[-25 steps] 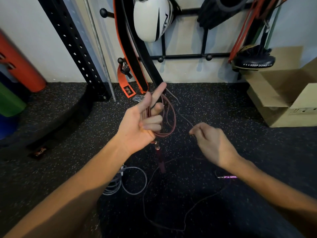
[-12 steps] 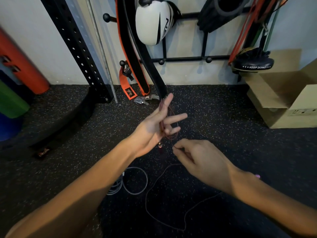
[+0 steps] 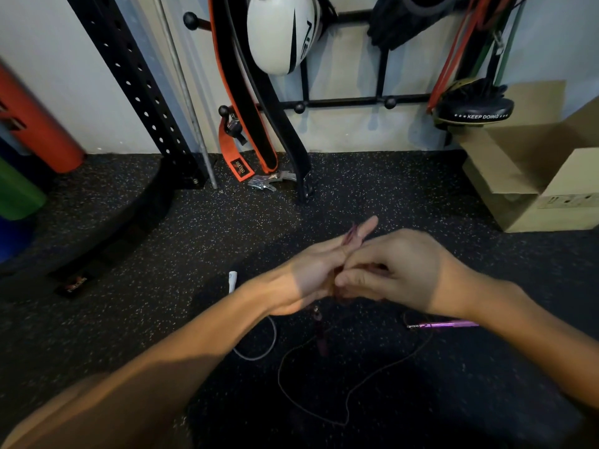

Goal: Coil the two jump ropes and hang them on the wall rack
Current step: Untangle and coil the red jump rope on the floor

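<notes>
Nearest, at lower centre, the slack of the red rope [image 3: 324, 400] lies in one loose loop on the floor [image 3: 162, 254]. From there it runs up and right to its purple handle [image 3: 447, 325], which lies with its long axis left to right, just under the right wrist. The slack to be gathered therefore lies below the hands and to their right, and the right hand is the nearer one to fetch it.

The white rope [image 3: 259, 354] lies at left of centre, mostly hidden by the left forearm and not held.

In mid-frame the two hands meet. The right hand [image 3: 398, 273] is curled, pinching the red cord against the left. The left hand [image 3: 311, 273] carries the finished turns, which show beside its straight forefinger, and the other handle hangs below it. Its remaining fingers are hidden and blurred, so I cannot tell whether they are clenched on the coil.

Farther off, at right, stands an open box [image 3: 534, 176]; I cannot tell its contents. The rack [image 3: 343, 102] is on the wall at upper centre, well apart from both ropes.
</notes>
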